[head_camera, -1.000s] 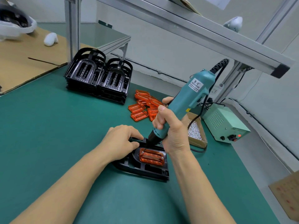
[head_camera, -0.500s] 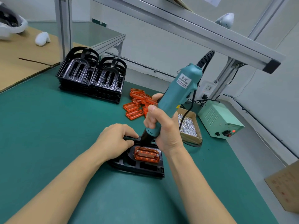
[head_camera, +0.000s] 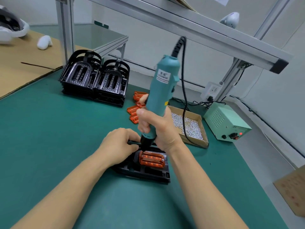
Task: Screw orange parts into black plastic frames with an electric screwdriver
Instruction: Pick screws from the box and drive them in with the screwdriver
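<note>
If the electric screwdriver (head_camera: 162, 90) leans off the screw at the far left corner of the orange part (head_camera: 152, 159), I'd expect the bit to slip and scar it. The right hand (head_camera: 158, 129) is wrapped around the driver's barrel. The left hand (head_camera: 118, 144), fingers curled, holds down the black plastic frame (head_camera: 145, 174) on the green mat (head_camera: 49, 129), the part seated in it.

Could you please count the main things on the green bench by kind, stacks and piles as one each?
Stacks of black frames: 2
Black frame being worked on: 1
Orange part seated in it: 1
Pile of loose orange parts: 1
Electric screwdriver: 1
Box of screws: 1
Green power supply: 1
Total: 8
</note>
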`<state>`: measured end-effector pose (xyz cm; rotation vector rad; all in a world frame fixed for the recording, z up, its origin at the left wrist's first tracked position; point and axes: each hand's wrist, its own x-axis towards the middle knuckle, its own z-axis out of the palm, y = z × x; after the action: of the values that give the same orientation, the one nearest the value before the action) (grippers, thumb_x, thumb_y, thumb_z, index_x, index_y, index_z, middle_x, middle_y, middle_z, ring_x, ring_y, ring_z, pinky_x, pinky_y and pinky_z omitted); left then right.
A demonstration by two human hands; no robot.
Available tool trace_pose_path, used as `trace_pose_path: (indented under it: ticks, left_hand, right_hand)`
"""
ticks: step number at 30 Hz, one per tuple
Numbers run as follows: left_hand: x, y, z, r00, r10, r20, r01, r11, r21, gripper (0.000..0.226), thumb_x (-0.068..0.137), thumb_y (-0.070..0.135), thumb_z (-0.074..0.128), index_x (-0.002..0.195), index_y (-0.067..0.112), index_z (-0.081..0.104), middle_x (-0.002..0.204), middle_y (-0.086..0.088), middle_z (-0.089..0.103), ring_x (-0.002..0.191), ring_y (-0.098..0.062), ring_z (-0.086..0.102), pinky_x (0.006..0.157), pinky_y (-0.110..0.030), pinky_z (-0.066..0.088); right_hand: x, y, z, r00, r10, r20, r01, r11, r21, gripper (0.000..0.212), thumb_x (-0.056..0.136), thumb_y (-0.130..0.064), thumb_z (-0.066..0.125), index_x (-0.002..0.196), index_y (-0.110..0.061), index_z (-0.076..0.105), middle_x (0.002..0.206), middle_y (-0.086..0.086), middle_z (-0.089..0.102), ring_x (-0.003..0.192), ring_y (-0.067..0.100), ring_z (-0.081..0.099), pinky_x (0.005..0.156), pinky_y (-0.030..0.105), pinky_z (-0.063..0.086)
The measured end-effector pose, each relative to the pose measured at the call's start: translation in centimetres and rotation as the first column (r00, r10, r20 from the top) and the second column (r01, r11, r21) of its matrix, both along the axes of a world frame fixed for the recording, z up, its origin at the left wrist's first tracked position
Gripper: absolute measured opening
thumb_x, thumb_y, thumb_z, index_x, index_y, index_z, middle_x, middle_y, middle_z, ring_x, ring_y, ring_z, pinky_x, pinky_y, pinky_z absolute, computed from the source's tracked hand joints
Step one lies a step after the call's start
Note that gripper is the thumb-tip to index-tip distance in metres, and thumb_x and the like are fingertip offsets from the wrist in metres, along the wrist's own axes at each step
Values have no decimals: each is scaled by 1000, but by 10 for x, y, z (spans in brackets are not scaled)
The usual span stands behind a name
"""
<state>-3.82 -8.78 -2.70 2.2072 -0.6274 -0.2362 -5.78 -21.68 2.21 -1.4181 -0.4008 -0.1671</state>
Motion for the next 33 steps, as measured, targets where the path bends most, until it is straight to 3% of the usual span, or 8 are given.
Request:
trace_pose_path:
  ticks: [3,7,12,19,22,25,28,33]
  left_hand:
    - [1,0,-2,1000,-10,9,11,1000,-7,22,84,13,66,94,32,73,103,12,67,104,-15,58,94,-36,45]
    - [2,0,-3,999,-14,38,14,1000,-3,22,84,13,66,97,29,73,105,13,67,105,-14,58,95,-36,44]
    - [1,1,-2,998,-12,56,11,1000,6,41,84,15,67,61,47,56,83,15,60,89,-17,55,83,-32,45]
    - [1,0,-3,997,-3,75,3,1000,-8,53,82,13,68,45,47,52,69,18,54,80,-15,51,78,-30,41]
    - [-1,-2,-4,994,-24,105,22,1000,14,51,83,14,66,52,52,54,66,17,51,76,-14,46,73,-29,34]
    - [0,-2,-4,991,-55,123,51,998,33,47,84,15,66,52,50,57,83,18,62,86,-14,54,79,-30,35]
    - [0,-2,-5,989,-63,136,58,997,41,28,84,16,66,89,43,72,106,22,66,99,-8,57,93,-33,39]
    - [-1,-6,-10,967,-89,238,74,995,69,26,85,18,64,100,38,73,109,24,63,96,-5,49,96,-35,36]
  right_hand:
    - [-6,-6,-3,997,-81,16,80,994,76,23,82,-1,57,101,-12,49,47,-7,44,40,10,36,48,23,37]
    - [-11,-5,-4,990,-128,51,124,990,74,27,82,-2,58,104,-10,45,47,-7,45,40,11,36,51,24,38]
    - [-11,-1,-4,991,-103,81,101,994,34,24,82,-1,60,97,-15,48,50,-6,46,40,12,38,50,27,36]
    - [-15,-3,-5,999,-2,55,1,999,33,18,77,-7,64,81,-20,54,48,-6,46,39,11,37,50,24,38]
    - [-17,-3,-5,999,5,41,-7,997,71,18,75,-9,64,86,-21,56,49,-6,46,38,11,38,50,23,39]
    - [-18,-5,-4,998,-23,50,18,996,91,21,75,-10,65,91,-21,58,50,-5,46,39,11,39,50,22,40]
    - [-21,-6,-4,995,-85,53,77,987,144,24,75,-12,66,96,-16,56,49,-4,45,40,12,38,49,24,39]
    - [-25,-14,-8,989,-146,25,136,960,244,25,73,-12,66,96,-16,58,50,-2,38,40,13,35,47,23,37]
